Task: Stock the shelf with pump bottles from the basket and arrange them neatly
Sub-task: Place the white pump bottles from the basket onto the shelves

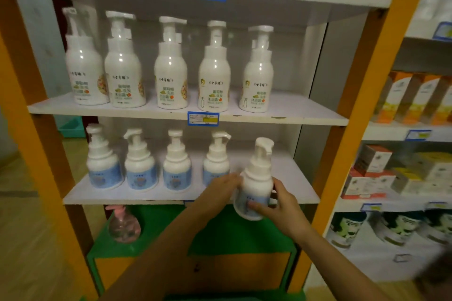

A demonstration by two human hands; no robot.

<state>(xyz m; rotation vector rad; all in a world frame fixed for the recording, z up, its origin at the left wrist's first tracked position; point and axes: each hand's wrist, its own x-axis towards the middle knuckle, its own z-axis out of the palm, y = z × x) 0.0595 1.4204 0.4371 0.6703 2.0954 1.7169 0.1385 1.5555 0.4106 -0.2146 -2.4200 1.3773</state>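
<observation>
A white pump bottle with a blue label [256, 178] is held tilted at the front right edge of the lower white shelf [146, 197]. My right hand [281, 208] grips its lower body from the right. My left hand [220, 188] touches its left side. Several matching blue-label pump bottles [140, 166] stand in a row on that shelf to the left. The basket is not in view.
The shelf above [171, 111] holds several taller white pump bottles with orange labels. A clear pink-pump bottle [123, 225] sits on a green stand [220, 239] below. Orange uprights [362, 105] frame the unit. Boxes fill neighbouring shelves at right [403, 178].
</observation>
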